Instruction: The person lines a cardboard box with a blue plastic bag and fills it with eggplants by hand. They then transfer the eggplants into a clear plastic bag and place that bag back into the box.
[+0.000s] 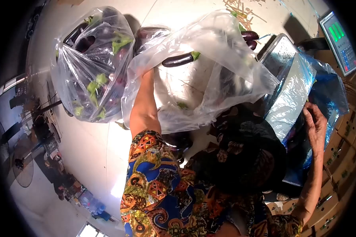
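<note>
My left forearm (144, 106) reaches into a large clear plastic bag (241, 85). Film and glare cover the left hand, so its fingers cannot be made out. Just right of that wrist, a dark purple eggplant (178, 60) with a green cap lies at the open bag. At the right, my right hand (317, 123) is at the mouth of a blue plastic bag (334, 89), fingers curled and thumb drawn in. What lies between its fingertips is too small to name. Dark shapes show inside the blue bag below the hand.
A tied clear bag (73, 75) full of eggplants stands at the left. Beyond the blue bag are a metal scale platform (279, 53) and its lit display (337, 33). More eggplants (250, 36) lie at the top. Dark patterned cloth (245, 150) blocks the lower middle; cartons (340, 152) line the right.
</note>
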Demonstrator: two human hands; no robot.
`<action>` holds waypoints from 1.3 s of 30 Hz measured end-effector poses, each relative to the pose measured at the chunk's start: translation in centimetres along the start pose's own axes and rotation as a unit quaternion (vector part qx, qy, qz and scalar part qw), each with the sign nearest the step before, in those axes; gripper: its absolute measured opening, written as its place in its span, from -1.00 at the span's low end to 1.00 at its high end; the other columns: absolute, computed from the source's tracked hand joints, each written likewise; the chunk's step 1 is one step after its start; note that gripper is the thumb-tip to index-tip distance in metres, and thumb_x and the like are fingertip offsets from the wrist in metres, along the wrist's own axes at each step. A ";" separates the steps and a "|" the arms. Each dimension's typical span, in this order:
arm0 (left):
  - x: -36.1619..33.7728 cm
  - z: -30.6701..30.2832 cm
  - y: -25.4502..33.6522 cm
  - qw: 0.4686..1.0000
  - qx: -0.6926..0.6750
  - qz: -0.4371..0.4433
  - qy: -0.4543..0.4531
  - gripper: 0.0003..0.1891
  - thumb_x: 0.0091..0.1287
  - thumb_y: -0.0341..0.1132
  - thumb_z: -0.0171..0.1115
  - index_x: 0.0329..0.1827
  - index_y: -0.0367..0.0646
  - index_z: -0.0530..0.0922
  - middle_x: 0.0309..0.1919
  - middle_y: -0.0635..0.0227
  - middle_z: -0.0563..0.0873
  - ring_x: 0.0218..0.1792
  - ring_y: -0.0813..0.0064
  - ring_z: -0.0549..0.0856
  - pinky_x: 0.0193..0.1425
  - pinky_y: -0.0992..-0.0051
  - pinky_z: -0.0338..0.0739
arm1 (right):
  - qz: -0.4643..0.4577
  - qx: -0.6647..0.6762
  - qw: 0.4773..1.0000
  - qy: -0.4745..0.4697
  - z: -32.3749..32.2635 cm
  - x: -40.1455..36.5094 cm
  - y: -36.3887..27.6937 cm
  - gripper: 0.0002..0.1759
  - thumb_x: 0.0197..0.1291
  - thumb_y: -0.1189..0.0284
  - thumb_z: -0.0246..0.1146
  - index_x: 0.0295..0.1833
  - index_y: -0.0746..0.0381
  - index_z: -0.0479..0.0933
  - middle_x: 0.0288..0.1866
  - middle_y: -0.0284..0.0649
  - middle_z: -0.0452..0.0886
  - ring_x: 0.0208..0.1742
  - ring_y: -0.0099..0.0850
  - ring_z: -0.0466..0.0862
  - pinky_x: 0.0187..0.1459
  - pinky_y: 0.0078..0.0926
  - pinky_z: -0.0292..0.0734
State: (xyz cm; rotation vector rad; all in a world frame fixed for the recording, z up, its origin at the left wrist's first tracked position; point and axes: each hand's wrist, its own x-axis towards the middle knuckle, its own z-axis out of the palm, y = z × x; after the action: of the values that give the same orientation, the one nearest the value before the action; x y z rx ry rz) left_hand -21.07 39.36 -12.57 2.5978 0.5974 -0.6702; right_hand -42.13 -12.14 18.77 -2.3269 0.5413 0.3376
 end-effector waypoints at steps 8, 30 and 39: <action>-10.4 3.0 -6.3 0.908 -0.356 -0.163 -0.151 -0.55 0.18 -0.18 0.32 0.13 -0.14 0.57 -0.04 0.05 0.66 -0.07 0.23 0.69 0.17 0.23 0.50 | -0.029 -0.041 0.999 -0.016 0.0 0.3 0.2 -0.77 0.32 0.44 0.18 -0.05 0.39 0.57 -0.22 -0.15 0.66 -0.17 -0.45 0.60 -0.05 -0.49 0.48; -26.4 -11.9 0.8 0.890 0.143 0.430 -0.054 -0.39 -0.04 -0.67 0.09 0.20 -0.21 0.53 -0.10 -0.10 0.65 -0.23 -0.01 0.70 -0.13 0.28 0.60 | -0.051 -0.014 0.989 0.135 -4.9 -2.8 8.9 -0.64 0.29 0.26 0.25 0.05 0.29 0.58 -0.10 -0.10 0.70 -0.04 -0.33 0.68 0.00 -0.39 0.55; -31.6 -25.5 13.0 0.942 -0.137 0.301 -0.051 -0.52 0.12 -0.56 0.17 0.18 -0.35 0.54 0.04 0.22 0.67 0.03 0.43 0.64 0.00 0.47 0.54 | -0.091 0.074 0.992 0.056 -4.1 -4.9 8.5 -0.63 0.30 0.25 0.19 0.03 0.31 0.56 -0.16 -0.18 0.68 -0.13 -0.39 0.64 -0.06 -0.42 0.49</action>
State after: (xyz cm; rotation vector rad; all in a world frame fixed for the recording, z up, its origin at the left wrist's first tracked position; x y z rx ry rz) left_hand -30.64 30.81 28.08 2.2794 -0.1400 -0.4689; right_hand -50.05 -19.23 18.59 -2.2404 0.3895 0.0772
